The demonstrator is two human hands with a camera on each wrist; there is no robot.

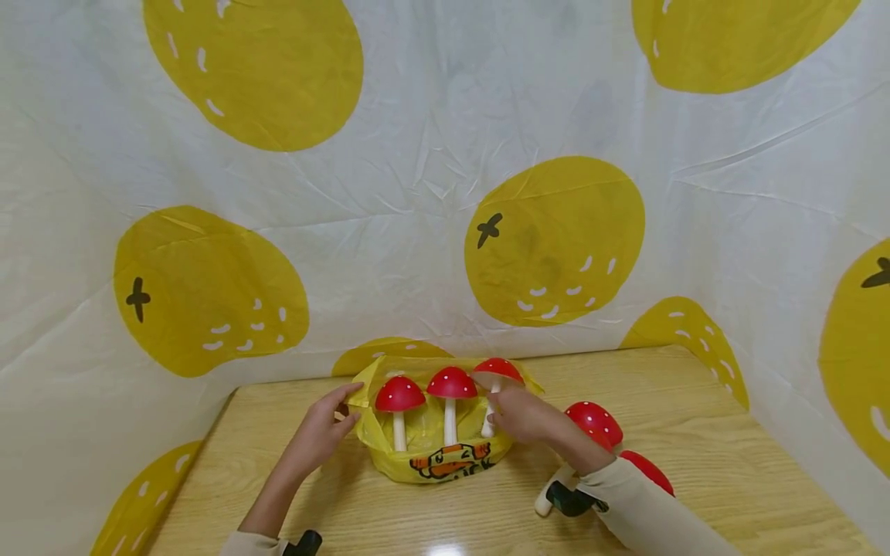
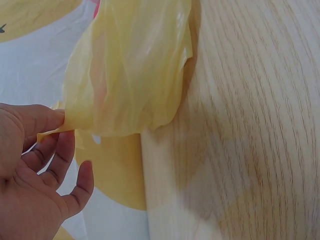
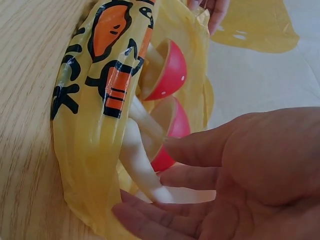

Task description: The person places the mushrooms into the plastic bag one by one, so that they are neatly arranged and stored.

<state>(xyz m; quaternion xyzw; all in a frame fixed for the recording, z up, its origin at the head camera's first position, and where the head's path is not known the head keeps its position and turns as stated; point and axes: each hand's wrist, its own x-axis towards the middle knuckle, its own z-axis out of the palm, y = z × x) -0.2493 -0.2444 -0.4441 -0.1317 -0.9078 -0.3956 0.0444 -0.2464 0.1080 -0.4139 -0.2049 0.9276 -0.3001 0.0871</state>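
Note:
A yellow plastic bag [image 1: 392, 466] with a printed duck lies mouth open on the table, holding three red-capped toy mushrooms with white stems: a left one [image 1: 399, 394], a middle one [image 1: 452, 384] and a right one [image 1: 497, 371]. My left hand [image 2: 35, 165] pinches the bag's rim between thumb and fingers, the other fingers loosely bent. On the opposite side, my right hand [image 3: 240, 175] reaches in at the right mushroom's stem [image 3: 137, 155]. Its thumb stands apart from the fairly straight fingers, which lie beside that stem. Part of the right mushroom is hidden behind this hand.
More red-capped mushrooms [image 1: 594, 423] lie on the wooden table [image 1: 702, 401] by my right forearm, partly covered by the sleeve. One pale stem [image 1: 545, 503] sticks out below the wrist. A white cloth [image 1: 417, 270] with yellow fruit prints hangs behind and at the sides.

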